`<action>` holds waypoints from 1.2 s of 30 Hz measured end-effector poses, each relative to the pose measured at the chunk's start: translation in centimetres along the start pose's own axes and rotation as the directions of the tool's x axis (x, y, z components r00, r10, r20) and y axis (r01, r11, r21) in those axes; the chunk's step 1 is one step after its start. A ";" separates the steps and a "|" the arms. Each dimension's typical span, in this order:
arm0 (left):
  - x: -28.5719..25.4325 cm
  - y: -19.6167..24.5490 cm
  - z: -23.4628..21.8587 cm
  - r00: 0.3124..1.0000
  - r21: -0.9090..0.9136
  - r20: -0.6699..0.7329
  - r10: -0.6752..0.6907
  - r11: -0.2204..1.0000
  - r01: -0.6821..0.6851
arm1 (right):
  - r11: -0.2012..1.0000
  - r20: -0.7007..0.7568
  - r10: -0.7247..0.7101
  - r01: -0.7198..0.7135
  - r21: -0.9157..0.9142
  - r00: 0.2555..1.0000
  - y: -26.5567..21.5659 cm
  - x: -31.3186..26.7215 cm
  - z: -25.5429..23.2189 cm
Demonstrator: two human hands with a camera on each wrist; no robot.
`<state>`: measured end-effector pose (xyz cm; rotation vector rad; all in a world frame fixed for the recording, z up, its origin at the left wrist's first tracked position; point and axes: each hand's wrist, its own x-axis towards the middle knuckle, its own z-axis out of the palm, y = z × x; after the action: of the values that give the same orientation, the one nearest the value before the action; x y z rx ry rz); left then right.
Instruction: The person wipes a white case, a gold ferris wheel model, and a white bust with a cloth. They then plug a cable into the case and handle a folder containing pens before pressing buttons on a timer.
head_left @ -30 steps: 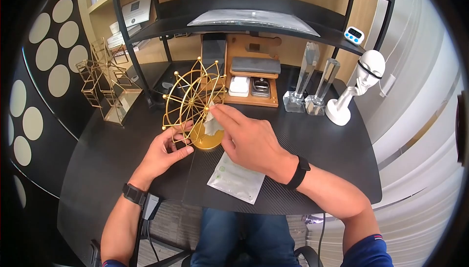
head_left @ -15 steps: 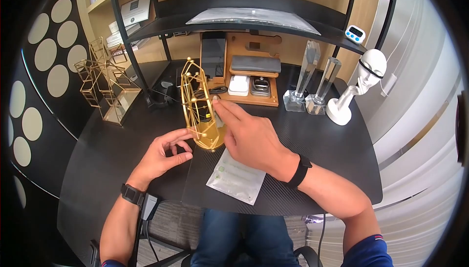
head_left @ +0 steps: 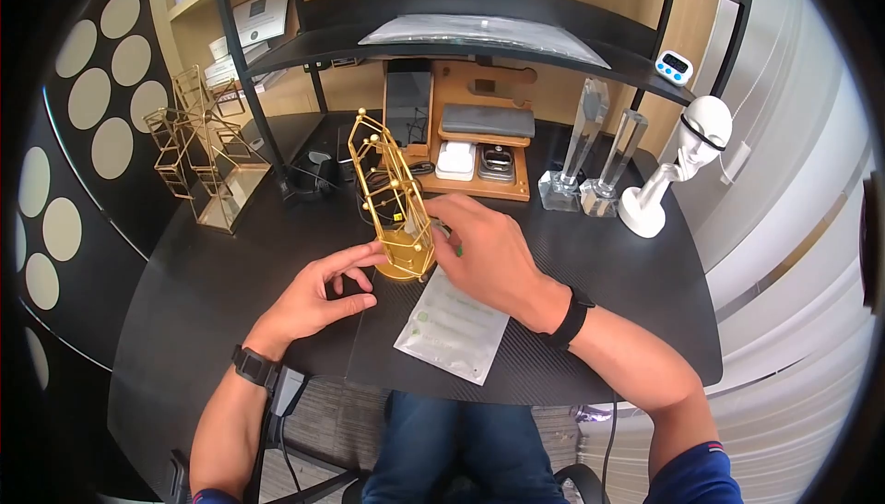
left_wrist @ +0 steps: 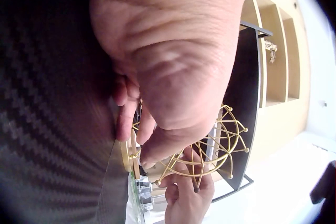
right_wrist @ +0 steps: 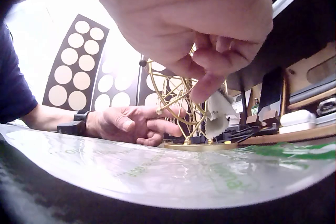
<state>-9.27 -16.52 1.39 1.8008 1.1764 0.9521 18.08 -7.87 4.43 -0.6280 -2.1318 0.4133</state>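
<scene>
Saw the wheel [head_left: 397,185] on the bench [head_left: 590,273], upright on its round base [head_left: 403,265] and nearly edge-on in the head view. Found the wipe [right_wrist: 218,121] at the wheel's right side, pinched in the curled fingers of the right hand [head_left: 493,255]. Noted the left hand [head_left: 323,296] on the other side, loosely spread, thumb apart, fingertips at the wheel's lower rim; could not tell touching from just beside. Saw the packet [head_left: 452,331] flat on the bench, near the base and partly under the right hand. Made out, behind the wheel, cables and a wooden stand [head_left: 461,91] bearing a white case [head_left: 455,161]. Noticed farther right two crystal trophies [head_left: 590,130] and a white figure [head_left: 643,213]; well to the left, a gold frame [head_left: 230,195].
</scene>
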 end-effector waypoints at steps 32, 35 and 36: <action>0.0 0.2 -0.1 1.000 0.239 0.030 0.004 0.971 -0.011 | 0.847 -0.280 -0.523 0.456 -0.273 0.805 -5.1 0.4 -1.8; 0.0 -1.2 0.1 1.000 0.162 0.015 0.007 0.987 -0.009 | 0.767 -0.194 -0.636 0.584 -0.268 0.747 -5.7 0.0 -1.4; 0.1 -1.6 0.2 1.000 0.074 -0.008 0.008 0.997 -0.007 | 0.769 -0.194 -0.633 0.580 -0.270 0.749 -6.0 -0.3 -1.1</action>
<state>-9.64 -16.02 -0.11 1.8620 1.2253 0.9325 17.45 -12.85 7.84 -0.0470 -1.9756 -0.2429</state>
